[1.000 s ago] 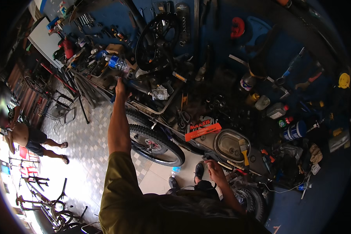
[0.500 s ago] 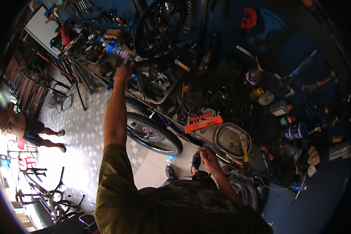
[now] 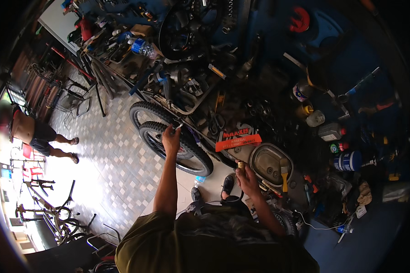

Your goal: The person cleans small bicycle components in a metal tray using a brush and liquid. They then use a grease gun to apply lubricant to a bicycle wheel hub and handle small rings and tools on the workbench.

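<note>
In front of the bicycle wheel (image 3: 200, 161), my left hand (image 3: 170, 142) is closed, and a small silvery metal piece (image 3: 180, 126) sticks out past its fingertips; its kind is too small to tell. My right hand (image 3: 248, 182) is wrapped round a short brass-coloured cylinder (image 3: 241, 165), whose end points up above the thumb. That hand is beside the oval metal tray (image 3: 255, 168) at the bench edge. A paintbrush (image 3: 284, 175) with a yellow handle lies across the tray's right side.
An orange-and-black card (image 3: 238, 142) lies on the cluttered bench. A plastic bottle (image 3: 143, 48) and the blue-handled tool (image 3: 141, 84) are farther back. Tools hang on the blue wall (image 3: 273, 32). At the left, another person (image 3: 27, 127) stands on the tiled floor near bicycles (image 3: 54, 204).
My left hand has drawn back from the far bench towards me, with the small metal piece now showing in its fingers. My right hand has turned, so the brass-coloured cylinder shows more.
</note>
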{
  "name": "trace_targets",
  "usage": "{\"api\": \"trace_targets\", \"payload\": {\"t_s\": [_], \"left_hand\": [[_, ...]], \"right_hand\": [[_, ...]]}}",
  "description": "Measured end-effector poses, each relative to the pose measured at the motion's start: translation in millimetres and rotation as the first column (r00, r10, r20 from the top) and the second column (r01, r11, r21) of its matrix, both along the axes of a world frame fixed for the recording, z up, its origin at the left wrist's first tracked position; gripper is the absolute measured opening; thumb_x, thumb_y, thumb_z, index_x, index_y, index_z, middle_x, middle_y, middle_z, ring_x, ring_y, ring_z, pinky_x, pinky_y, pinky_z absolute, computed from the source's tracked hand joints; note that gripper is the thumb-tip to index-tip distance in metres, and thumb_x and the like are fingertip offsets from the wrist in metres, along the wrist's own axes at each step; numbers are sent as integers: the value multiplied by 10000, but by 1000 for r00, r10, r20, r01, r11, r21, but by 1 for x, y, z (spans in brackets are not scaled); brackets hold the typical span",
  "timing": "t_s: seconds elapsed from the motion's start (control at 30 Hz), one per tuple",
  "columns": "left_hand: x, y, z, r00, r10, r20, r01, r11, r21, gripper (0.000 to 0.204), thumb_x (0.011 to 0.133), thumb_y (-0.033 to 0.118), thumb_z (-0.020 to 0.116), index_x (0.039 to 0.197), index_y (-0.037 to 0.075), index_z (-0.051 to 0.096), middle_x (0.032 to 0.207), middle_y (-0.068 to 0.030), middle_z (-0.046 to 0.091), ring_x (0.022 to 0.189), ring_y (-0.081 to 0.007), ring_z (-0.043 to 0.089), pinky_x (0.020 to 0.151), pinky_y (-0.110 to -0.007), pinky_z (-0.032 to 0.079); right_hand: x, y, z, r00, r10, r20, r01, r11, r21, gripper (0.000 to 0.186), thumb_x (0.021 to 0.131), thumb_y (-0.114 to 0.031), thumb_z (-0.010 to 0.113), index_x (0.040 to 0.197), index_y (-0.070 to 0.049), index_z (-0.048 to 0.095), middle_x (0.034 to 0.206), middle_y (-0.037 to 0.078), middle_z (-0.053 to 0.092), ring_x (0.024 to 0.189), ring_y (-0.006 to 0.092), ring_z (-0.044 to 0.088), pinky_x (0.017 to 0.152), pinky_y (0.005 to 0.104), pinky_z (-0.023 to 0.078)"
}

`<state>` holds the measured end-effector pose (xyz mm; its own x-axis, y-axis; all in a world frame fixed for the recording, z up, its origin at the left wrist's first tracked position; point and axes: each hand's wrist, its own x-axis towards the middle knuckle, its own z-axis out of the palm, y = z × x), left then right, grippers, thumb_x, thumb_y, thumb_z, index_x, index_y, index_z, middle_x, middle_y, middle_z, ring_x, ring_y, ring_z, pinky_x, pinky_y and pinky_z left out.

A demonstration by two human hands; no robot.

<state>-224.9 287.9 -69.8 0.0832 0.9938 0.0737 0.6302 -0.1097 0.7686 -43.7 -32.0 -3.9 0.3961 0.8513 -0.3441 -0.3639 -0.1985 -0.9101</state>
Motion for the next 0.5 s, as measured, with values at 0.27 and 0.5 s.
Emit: {"api": "trace_targets", "payload": {"t_s": [0.27,0.5], "left_hand": [[35,19,-6,981,29,191,-66,979,194,250,926,196,691,1088,12,643,957,-218,693,878,-401,684,771,-450,520],[16,19,29,999,-35,-14,38,959,282,272,1015,216,549,1187,5,534,1045,-291,667,951,-486,646,798,-519,498]], "right_hand": [[14,-3,3,967,188,173,-196,980,32,386,1054,-211,553,1397,-41,503,881,-4,544,773,66,513,726,260,462],[21,-9,23,780,407,475,-423,903,-80,491,1070,-265,537,1508,-74,421,1006,47,602,889,114,555,810,276,466]]}}
